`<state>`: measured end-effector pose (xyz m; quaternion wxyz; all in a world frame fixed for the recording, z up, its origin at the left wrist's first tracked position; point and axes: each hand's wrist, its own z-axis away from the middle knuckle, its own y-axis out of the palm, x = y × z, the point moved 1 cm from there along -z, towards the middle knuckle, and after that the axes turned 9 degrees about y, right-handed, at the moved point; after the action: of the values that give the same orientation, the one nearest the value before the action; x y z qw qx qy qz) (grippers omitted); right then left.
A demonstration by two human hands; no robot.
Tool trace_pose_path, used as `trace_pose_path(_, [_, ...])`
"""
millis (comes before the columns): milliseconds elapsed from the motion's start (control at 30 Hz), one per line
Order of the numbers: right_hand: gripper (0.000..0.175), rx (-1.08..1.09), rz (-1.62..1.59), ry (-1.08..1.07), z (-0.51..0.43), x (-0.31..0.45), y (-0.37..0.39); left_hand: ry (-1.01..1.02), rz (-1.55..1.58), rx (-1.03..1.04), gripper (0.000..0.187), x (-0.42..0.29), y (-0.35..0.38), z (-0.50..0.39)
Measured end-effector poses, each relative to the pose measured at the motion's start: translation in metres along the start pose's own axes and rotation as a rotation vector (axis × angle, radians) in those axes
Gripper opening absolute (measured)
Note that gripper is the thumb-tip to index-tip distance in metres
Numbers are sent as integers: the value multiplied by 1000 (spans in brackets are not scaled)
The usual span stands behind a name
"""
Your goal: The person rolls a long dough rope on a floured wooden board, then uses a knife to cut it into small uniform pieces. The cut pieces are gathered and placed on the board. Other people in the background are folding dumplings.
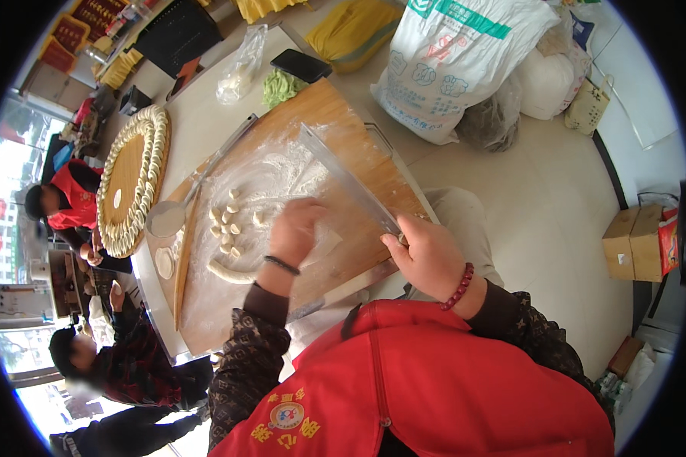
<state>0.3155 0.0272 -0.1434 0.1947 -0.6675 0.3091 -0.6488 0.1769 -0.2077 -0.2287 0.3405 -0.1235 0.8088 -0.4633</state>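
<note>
My right hand (429, 251) grips the handle end of a long metal blade (349, 177), which lies over the floured wooden board (354, 125). My left hand (298, 225) is over the middle of the board, fingers curled and blurred by motion; whether it holds anything is hidden. Left of it lie several small dough pieces (227, 228) and a curved dough roll (231, 272). A slim wooden rolling pin (186, 257) rests near the board's left side. Beyond it are a round dough wrapper (164, 263) and a long-handled metal ladle or strainer (167, 219).
A round board (127, 171) ringed with dumplings stands at the far left. Green cloth (282, 88), a black phone (301, 65) and a clear plastic bag (243, 68) lie past the board. A large white sack (440, 68) stands beyond. Other people (131, 365) are at left.
</note>
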Motion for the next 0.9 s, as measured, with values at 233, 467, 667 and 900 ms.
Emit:
trace_pose_path(233, [23,-38,-11,-4,0,-4,3,-175,-180,-187,19,3,-55,38])
trace_pose_path(467, [22,40,40,22,1,-5,5,-211,53,-60,25,-47,-13,56])
trace_pose_path(667, [20,115,48,26,12,-5,7,-250,25,-178,22,-61,13,33])
trace_pose_path(900, [26,194,53,-19,23,-3,11,-236,16,-194,21,-67,18,32])
